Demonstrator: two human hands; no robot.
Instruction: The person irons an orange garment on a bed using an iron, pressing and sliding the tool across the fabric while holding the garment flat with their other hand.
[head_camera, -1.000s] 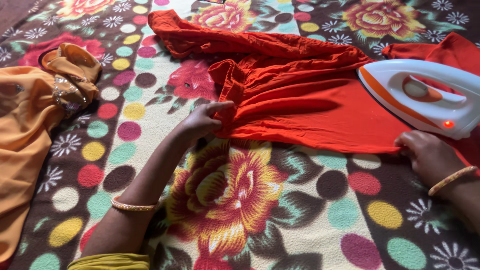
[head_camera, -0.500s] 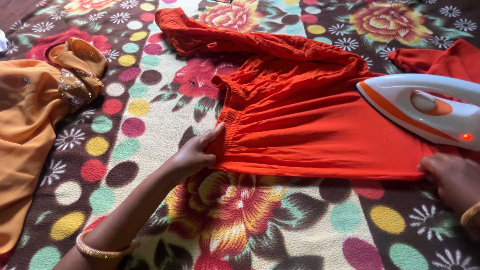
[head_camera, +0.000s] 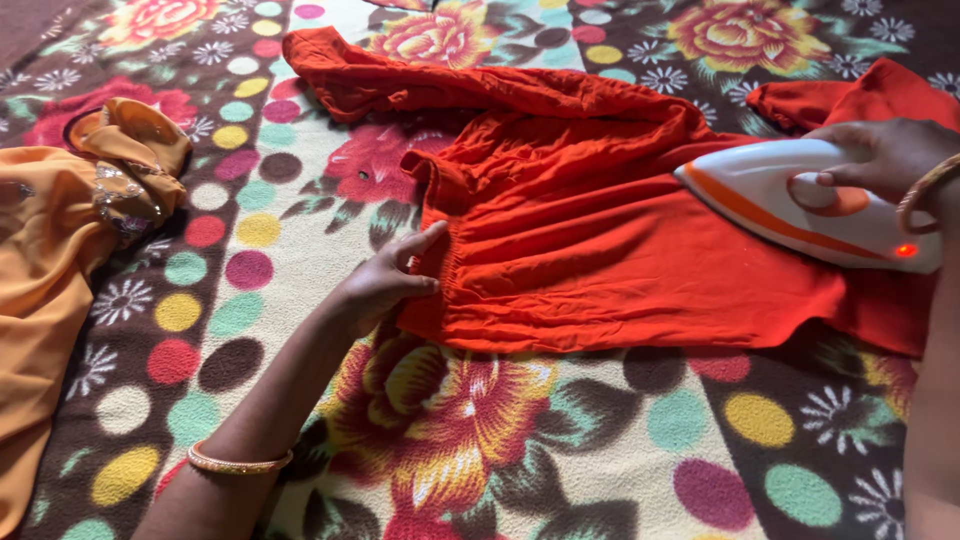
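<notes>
No packages, labels, signs or screens are visible.

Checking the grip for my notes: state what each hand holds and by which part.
The right hand grips the white and orange electric iron by its top handle. The left hand pinches the gathered edge of the orange cloth garment.

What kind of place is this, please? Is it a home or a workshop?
Probably a home, not a workshop: an orange garment is ironed with a white electric iron on a flowered, dotted blanket, with a yellow-orange garment lying beside.
</notes>
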